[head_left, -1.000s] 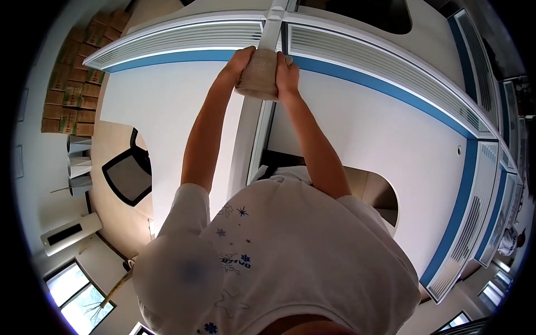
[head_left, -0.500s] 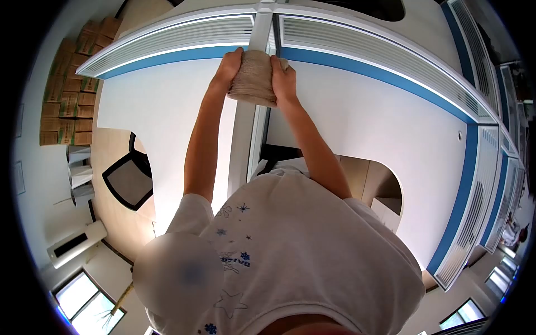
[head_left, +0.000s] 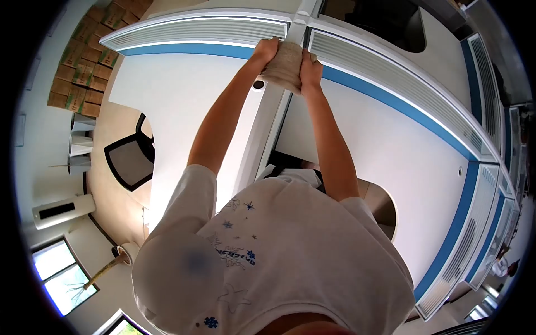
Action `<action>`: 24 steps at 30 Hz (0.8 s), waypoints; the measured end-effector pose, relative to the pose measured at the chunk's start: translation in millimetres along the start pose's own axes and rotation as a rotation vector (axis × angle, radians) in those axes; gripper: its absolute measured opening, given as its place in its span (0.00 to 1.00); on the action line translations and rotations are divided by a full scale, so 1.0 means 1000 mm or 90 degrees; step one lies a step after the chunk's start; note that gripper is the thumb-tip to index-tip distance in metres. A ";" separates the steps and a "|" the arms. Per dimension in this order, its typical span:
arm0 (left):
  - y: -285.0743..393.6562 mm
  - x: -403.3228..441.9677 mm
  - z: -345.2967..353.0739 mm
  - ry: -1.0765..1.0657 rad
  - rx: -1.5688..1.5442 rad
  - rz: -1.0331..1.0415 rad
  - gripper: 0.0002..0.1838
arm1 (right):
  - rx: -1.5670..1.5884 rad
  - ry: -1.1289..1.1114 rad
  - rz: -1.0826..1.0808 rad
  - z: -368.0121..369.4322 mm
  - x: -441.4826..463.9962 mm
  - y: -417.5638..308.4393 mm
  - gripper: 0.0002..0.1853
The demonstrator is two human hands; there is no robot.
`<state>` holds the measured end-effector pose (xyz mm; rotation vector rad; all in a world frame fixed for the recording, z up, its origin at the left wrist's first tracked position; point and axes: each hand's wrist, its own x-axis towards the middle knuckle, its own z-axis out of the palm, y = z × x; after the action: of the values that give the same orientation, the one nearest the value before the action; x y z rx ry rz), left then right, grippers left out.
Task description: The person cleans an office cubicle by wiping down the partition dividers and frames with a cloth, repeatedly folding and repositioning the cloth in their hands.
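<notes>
A beige-brown cloth (head_left: 285, 66) is wrapped over the top rail of the white divider (head_left: 261, 125) between two desks, near where the panels cross. My left hand (head_left: 267, 50) grips its left side, fingers curled round it. On the opposite side, my right hand (head_left: 311, 72) is closed against the cloth, with a bit of fabric showing beyond the fingers. Both arms are stretched forward. The undersides of the cloth and most of my fingertips are hidden.
White desktops lie left (head_left: 184, 95) and right (head_left: 379, 134) of the divider. Louvred panels with blue strips (head_left: 391, 103) run along the back. A mesh-backed chair (head_left: 131, 162) stands at left, stacked cardboard boxes (head_left: 84, 67) beyond it. Another person (head_left: 499, 267) is far right.
The view has turned and shifted, so the cloth and both hands appear farther right and slightly higher. A dark round desk hole now shows beside the cloth. Both hands keep hold of it.
</notes>
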<state>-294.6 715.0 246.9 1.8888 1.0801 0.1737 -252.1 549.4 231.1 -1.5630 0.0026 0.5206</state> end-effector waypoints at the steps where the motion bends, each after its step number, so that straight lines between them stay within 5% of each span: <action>1: -0.001 -0.002 0.000 0.021 0.014 -0.001 0.32 | 0.011 -0.004 -0.002 -0.002 0.000 0.003 0.34; 13: -0.023 -0.075 -0.013 -0.096 -0.221 -0.037 0.24 | 0.036 -0.018 0.013 -0.019 -0.066 0.010 0.32; 24: -0.013 -0.026 -0.001 -0.100 -0.151 -0.059 0.21 | -0.010 0.010 -0.076 -0.001 -0.023 0.003 0.30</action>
<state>-319.0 698.7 245.8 1.6091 0.9925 0.0945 -273.5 541.2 235.4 -1.5720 -0.0824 0.4144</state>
